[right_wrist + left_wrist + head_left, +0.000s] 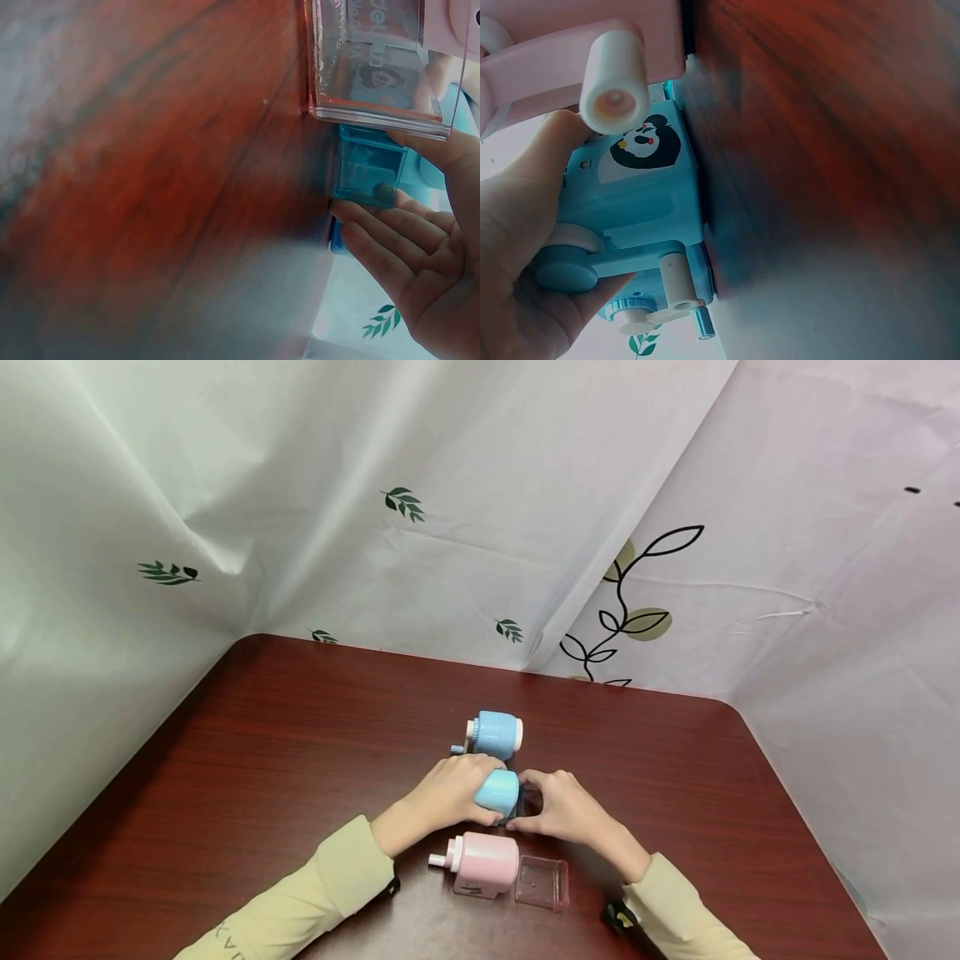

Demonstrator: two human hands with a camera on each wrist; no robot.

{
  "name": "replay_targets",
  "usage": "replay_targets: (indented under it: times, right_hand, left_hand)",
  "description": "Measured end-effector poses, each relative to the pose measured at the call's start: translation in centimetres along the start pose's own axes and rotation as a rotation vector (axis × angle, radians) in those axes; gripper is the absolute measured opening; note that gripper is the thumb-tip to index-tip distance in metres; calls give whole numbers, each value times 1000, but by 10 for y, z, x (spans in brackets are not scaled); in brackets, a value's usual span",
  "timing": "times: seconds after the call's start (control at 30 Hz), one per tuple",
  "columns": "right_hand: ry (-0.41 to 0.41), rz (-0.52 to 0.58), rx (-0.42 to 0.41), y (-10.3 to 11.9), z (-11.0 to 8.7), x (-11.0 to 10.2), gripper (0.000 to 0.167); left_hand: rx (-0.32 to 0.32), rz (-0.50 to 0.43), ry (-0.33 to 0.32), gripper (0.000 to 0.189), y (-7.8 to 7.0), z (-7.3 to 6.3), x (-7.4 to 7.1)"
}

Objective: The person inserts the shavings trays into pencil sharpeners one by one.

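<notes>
My left hand (456, 789) grips a light blue crank pencil sharpener (498, 792) from its left side, thumb toward me and fingers over the far side. In the left wrist view a panda sticker (649, 146) shows on its body, and its crank points down toward the table. My right hand (564, 810) is at the sharpener's right end. Seen from the right wrist, its thumb and fingers pinch a see-through teal shavings drawer (367, 165) by the sides, close over the tabletop. The drawer's inner end is hidden.
Nearer to me stands a pink crank sharpener (487, 860), with a clear pink drawer (542, 883) out at its right. Behind my hands is a darker blue sharpener (497, 733). The reddish-brown table (337, 718) meets white patterned sheeting (450, 585) at the back and sides.
</notes>
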State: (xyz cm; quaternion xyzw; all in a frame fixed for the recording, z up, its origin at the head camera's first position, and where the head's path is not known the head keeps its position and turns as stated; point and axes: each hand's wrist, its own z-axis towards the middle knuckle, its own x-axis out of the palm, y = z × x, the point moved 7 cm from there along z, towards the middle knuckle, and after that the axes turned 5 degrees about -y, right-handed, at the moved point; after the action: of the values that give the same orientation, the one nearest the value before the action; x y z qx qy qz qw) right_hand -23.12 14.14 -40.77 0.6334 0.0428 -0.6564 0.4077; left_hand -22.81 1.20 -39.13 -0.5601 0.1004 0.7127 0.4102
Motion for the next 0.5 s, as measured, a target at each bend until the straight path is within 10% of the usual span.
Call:
replay_targets:
  times: [0.5]
  right_hand:
    - [-10,0,-13,2,0,0,46]
  left_hand:
    - [17,10,-4,55,-1,-1,-1]
